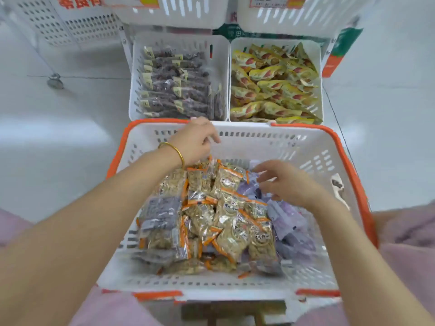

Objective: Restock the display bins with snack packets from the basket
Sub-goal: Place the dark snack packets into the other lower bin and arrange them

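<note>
White slotted plastic basket with orange rim (259, 135) sits front and centre. Pale floor (58, 128) is open to the left and right of it.

Just past its far rim, two white slotted display bins stand side by side, touching:
- The left bin (179, 42) holds dark brownish-purple packets (179, 90), with a bare strip along its right wall.
- The right bin (318, 67) is heaped with yellow packets (275, 85) up to the rim.

More white bins (188, 10) overhang both from above, so headroom there is tight.

Inside the basket:
- Clear snack packets with orange edges (230, 222) are piled in the middle.
- Pale purple packets (289, 220) lie on the right side.
- A few grey-dark packets (160, 212) lie on the left.
- The basket floor is bare at the near corners.

Left hand (197, 142), with a gold bangle (173, 149) on the wrist, hangs at the basket's far wall with fingers curled down. One orange-edged packet stands up right under it. I cannot tell whether it is pinched.

Right hand (287, 182) is over the purple packets at the basket's right side, fingers loosely spread and gripping nothing, fingertips at the packet tops.

Both hands are well short of the display bins.
</note>
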Available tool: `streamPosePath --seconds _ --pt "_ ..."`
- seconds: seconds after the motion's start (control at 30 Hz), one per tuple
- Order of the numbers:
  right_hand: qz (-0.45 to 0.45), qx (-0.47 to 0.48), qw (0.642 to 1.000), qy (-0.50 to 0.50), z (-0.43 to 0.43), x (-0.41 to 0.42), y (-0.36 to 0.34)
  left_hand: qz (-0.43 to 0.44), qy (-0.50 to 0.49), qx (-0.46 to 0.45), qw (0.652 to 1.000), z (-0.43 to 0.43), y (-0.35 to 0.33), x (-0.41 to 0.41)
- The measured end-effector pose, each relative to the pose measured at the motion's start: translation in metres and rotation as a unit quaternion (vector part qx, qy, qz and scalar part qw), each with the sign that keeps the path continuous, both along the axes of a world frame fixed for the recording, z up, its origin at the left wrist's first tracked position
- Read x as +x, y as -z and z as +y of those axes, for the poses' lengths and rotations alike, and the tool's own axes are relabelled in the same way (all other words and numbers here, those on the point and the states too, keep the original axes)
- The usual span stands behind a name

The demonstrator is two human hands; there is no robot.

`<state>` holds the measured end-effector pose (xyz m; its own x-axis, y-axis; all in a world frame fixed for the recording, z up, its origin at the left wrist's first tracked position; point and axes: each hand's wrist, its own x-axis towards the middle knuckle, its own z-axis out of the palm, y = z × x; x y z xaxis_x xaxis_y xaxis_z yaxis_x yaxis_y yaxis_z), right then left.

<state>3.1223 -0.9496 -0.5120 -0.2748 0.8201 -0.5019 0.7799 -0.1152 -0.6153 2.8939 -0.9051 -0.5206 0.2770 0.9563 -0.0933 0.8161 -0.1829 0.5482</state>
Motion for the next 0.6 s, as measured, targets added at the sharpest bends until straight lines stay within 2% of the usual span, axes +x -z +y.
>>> streamPosePath --seconds 0.13,0.23,0.3,0.33,0.43,0.53,0.6 --pt "-0.103 -0.03 0.98 -0.166 -0.029 0.009 0.016 0.067 0.075 -0.094 0.99 -0.047 0.008 0.018" --pt "-0.152 -0.016 0.972 -0.18 -0.034 0.014 0.022 0.085 0.081 -0.121 0.986 -0.071 0.011 0.018" --pt "-0.153 -0.025 0.975 -0.159 -0.033 0.019 0.022 0.105 0.064 -0.139 0.983 -0.08 0.013 0.01" --pt "-0.138 -0.062 0.974 -0.168 -0.034 0.018 0.018 0.124 0.05 -0.142 0.981 -0.083 0.015 0.004" --pt "-0.141 -0.192 0.933 -0.27 -0.045 0.009 0.012 0.202 -0.034 -0.143 0.968 -0.084 0.025 -0.017" --pt "-0.196 -0.198 0.887 -0.368 -0.059 -0.003 0.019 0.236 -0.119 -0.198 0.944 -0.088 0.03 -0.037" --pt "-0.192 -0.162 0.89 -0.381 -0.059 -0.006 0.028 0.215 -0.134 -0.278 0.927 -0.094 0.036 -0.046"
